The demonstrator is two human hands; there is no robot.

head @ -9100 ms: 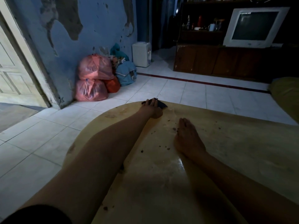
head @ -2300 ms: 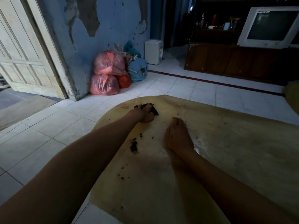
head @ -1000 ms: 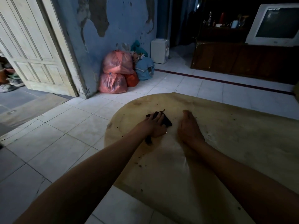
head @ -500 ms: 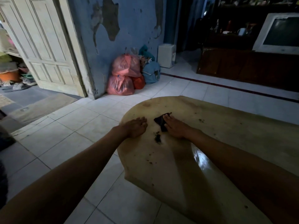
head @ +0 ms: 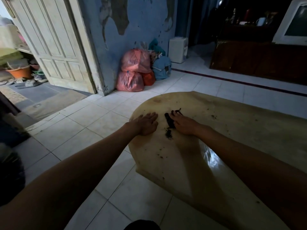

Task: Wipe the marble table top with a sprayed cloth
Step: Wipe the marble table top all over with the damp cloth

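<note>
A beige marble table top (head: pixel 216 130) with a rounded left end fills the right half of the head view. A small dark cloth (head: pixel 169 121) lies near that end, with my right hand (head: pixel 183 124) pressed flat on its right part. A clump of dark dirt (head: pixel 168 134) sits just below the cloth, and dark crumbs are scattered over the slab. My left hand (head: pixel 146 123) rests flat, fingers spread, at the table's left edge, apart from the cloth and holding nothing.
White floor tiles (head: pixel 83 130) surround the table. Pink plastic bags (head: pixel 132 70) and a blue bag (head: pixel 162 67) lean on the peeling blue wall. A cream door (head: pixel 54 44) stands open at left. A dark cabinet (head: pixel 257 60) with a monitor (head: pixel 294 25) is at back right.
One second ago my left hand pressed the cloth; now my right hand is on it and my left hand lies flat at the table's left edge. The view has shifted left.
</note>
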